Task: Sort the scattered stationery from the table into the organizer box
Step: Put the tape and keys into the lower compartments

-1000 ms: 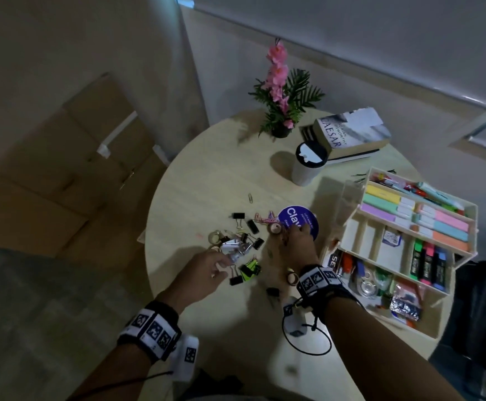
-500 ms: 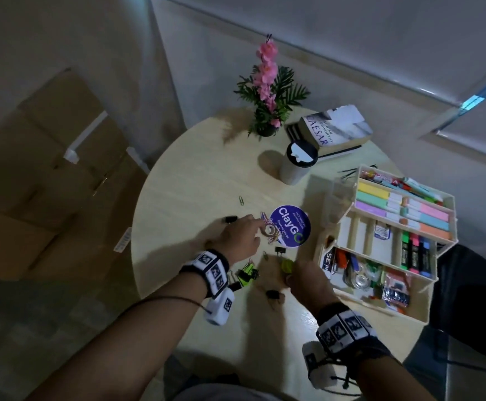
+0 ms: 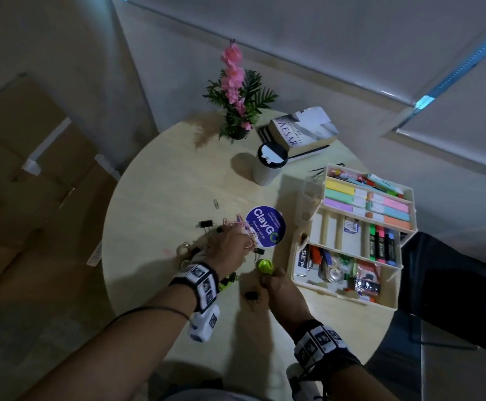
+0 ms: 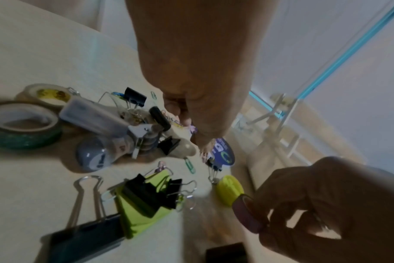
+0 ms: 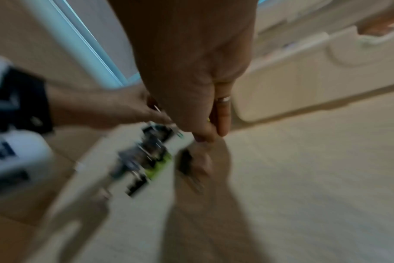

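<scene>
Right hand [image 3: 279, 287] pinched two small tape rolls, yellow-green tape roll [image 3: 265, 266] and a pinkish one [image 4: 247, 215], just beside the organizer box [image 3: 348, 292]. Left hand [image 3: 230, 247] had fingers curled down among paper clips [image 3: 243, 227] beside the box; grip unclear. Rolls looked light and rigid; best pinched across the rim.

The round desk [image 3: 160, 204] is pale wood grain. On it lies a blue disc [image 3: 265, 226] with white lettering and a green ring, and at its far edge stand pink flowers [image 3: 233, 73] among dark green leaves. The cream organizer box [image 3: 406, 287] holds pastel blocks (yellow, green, purple, pink, orange). Nearer lie black binder clips [image 4: 146, 194] on lime-green paper, a teal glitter tape roll [image 4: 23, 128] and a yellow-green roll [image 3: 265, 266].
</scene>
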`<state>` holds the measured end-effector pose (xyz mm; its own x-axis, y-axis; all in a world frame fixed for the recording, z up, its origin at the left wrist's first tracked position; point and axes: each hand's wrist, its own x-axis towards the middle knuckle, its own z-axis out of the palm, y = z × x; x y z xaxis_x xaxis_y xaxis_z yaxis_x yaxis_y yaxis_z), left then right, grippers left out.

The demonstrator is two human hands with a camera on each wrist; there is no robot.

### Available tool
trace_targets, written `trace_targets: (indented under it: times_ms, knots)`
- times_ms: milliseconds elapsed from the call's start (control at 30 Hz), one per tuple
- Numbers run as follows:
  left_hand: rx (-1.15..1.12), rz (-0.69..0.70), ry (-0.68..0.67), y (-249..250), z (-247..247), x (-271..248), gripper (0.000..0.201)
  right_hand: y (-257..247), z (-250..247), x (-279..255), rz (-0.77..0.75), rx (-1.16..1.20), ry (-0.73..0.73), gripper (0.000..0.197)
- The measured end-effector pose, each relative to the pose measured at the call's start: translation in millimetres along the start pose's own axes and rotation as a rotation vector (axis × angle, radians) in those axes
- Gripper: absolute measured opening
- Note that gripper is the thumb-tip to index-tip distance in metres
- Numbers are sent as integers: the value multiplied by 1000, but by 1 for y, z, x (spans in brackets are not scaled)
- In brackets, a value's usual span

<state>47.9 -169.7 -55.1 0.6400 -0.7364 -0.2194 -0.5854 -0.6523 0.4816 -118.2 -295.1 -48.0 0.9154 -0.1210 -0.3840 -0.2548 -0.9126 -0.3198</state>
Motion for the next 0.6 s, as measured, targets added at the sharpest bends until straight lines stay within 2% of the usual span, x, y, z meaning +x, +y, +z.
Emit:
trace_targets:
  times_ms: [67,133,200,267,367,600]
  knots:
    - [-140,24,74,-2,-2,-5,8,-1,-19,-10,-64,55,125,22]
    - [-309,43,130,-4,-6,-14,11,6,-46,-20,-88,119,312,24]
    - [-443,45,139,-1,-13,-25,9,22,-77,-24,-45,173,499,24]
    - [-531,36,100,9,-23,-37,4,43,-101,-19,13,207,594,23]
    - [-594,41,60,25,-30,-51,1,71,-115,-3,78,219,652,18]
    - [-601,-24,103,46,-17,-71,12,103,-102,25,105,241,569,17]
